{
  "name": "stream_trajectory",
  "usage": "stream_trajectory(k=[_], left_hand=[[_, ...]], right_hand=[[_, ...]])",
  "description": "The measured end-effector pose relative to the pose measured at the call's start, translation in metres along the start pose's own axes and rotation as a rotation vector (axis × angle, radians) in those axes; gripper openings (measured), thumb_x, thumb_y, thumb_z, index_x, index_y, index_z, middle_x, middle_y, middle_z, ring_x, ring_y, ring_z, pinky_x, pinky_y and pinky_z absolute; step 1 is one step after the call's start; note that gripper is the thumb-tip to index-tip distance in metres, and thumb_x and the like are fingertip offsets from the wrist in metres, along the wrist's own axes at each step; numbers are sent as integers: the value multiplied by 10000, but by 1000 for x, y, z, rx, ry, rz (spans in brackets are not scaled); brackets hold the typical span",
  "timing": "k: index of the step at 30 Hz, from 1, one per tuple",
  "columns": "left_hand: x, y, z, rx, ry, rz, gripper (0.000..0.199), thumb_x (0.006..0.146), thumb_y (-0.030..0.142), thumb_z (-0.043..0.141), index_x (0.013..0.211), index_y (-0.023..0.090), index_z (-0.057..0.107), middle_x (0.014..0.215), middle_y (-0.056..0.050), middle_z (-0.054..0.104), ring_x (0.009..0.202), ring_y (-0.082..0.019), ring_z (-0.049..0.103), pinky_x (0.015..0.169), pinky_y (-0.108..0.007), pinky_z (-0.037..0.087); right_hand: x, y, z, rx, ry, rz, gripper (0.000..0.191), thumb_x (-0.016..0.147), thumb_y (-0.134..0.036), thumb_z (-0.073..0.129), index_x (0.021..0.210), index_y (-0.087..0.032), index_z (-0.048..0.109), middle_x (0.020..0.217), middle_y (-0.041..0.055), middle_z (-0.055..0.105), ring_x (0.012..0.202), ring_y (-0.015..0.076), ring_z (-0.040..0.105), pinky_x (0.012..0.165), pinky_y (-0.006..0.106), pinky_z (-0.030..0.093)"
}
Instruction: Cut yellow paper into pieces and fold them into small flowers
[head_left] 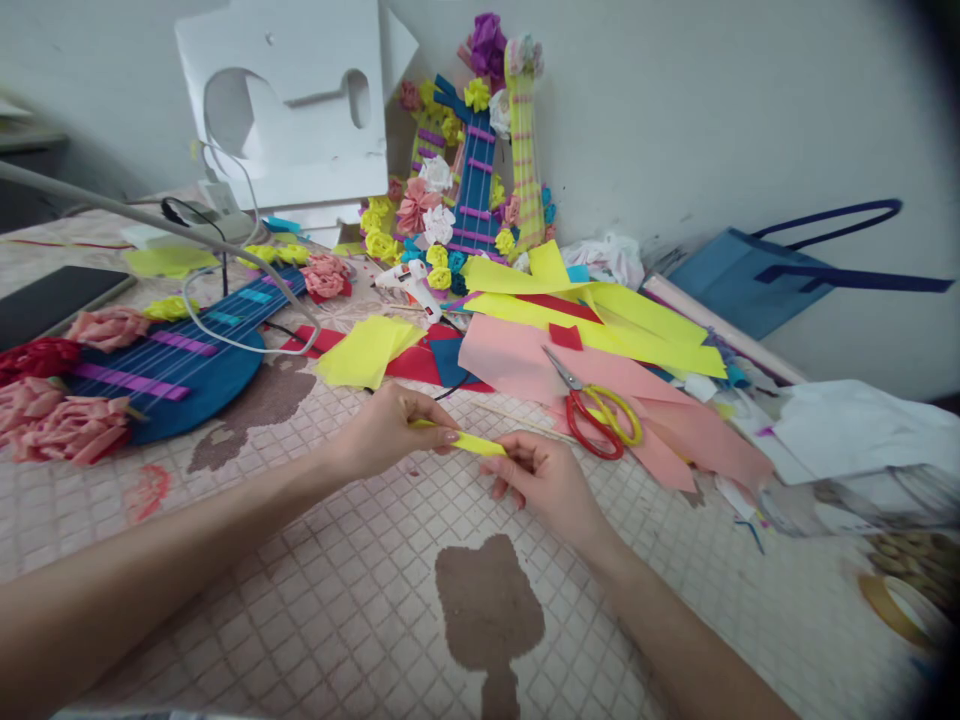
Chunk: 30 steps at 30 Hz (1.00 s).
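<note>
A narrow folded strip of yellow paper (480, 444) stretches between my two hands, above the quilted table cover. My left hand (394, 430) pinches its left end between thumb and fingers. At the other end, the thumb and fingertips of my right hand (544, 480) close on the strip. Just beyond my hands lie a stack of yellow paper squares (367, 350) and red paper (409, 368). Scissors with red and yellow handles (600, 415) rest on pink paper sheets (510, 355), to the right.
A blue guitar-shaped craft (202, 350) with paper flowers lies at left, a white cable (150, 215) crossing above it. A white glue gun (411, 287) sits behind the paper. Decorated guitars (472, 190) lean on the wall. At right are a blue bag (750, 280) and a tape roll (904, 610).
</note>
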<state>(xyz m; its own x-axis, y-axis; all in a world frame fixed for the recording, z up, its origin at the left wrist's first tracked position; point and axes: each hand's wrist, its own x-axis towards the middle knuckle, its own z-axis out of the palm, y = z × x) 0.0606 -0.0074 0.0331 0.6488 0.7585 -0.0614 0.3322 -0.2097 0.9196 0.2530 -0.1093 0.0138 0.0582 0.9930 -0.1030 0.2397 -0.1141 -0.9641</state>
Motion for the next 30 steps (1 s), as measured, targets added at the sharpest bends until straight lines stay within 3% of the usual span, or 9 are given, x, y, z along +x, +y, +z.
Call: stream_trajectory(k=[4,8,14,17,20,25,30], left_hand=[[-1,2,-1,-12,1,-8,139,723,277,662,748,159,730,631,-20,701,562,-119,599,495,-190,425],[-4,1,4,0,-8,2,148,725,288,670,750,155,730,638,-26,707,564,-126,618,484,-189,431],[-1,-2,2,-91,-46,-84,143,765,263,639,808,154,720,664,-26,717,583,-120,639,529,-194,479],[3,-4,-5,-165,-75,-156,145,789,254,617,817,139,701,678,-37,722,588,-116,645,573,-210,510],[3,-3,-10,-162,-86,-140,207,826,294,580,850,126,697,707,-52,724,620,-124,656,596,-221,517],[0,0,-4,-86,-117,-26,217,795,315,627,871,128,708,688,-42,713,609,-127,647,525,-192,479],[0,0,0,-124,-103,-85,139,779,259,643,787,138,710,644,-25,709,553,-107,635,527,-190,499]], right_hand=[[-1,-1,-4,-45,-46,-13,261,825,-419,591,749,-172,626,696,30,682,477,108,597,387,206,413],[2,-2,-4,-144,-15,-145,274,792,-410,641,962,-195,637,857,45,689,711,153,624,546,250,475],[5,-2,-2,-221,23,-157,235,859,-351,551,704,-187,618,605,-4,618,538,114,499,512,242,383],[5,-1,-3,-212,42,-144,220,854,-340,554,711,-188,623,609,-2,619,528,113,482,503,243,369],[5,-1,-4,-207,34,-133,220,851,-339,553,706,-188,620,609,-3,616,520,110,468,497,243,361],[5,-2,-3,-173,43,-127,198,842,-331,568,725,-185,635,613,-1,624,521,108,481,498,243,374],[3,0,-5,-94,-28,-95,162,823,-333,594,845,-191,671,689,8,659,577,122,559,523,248,424]])
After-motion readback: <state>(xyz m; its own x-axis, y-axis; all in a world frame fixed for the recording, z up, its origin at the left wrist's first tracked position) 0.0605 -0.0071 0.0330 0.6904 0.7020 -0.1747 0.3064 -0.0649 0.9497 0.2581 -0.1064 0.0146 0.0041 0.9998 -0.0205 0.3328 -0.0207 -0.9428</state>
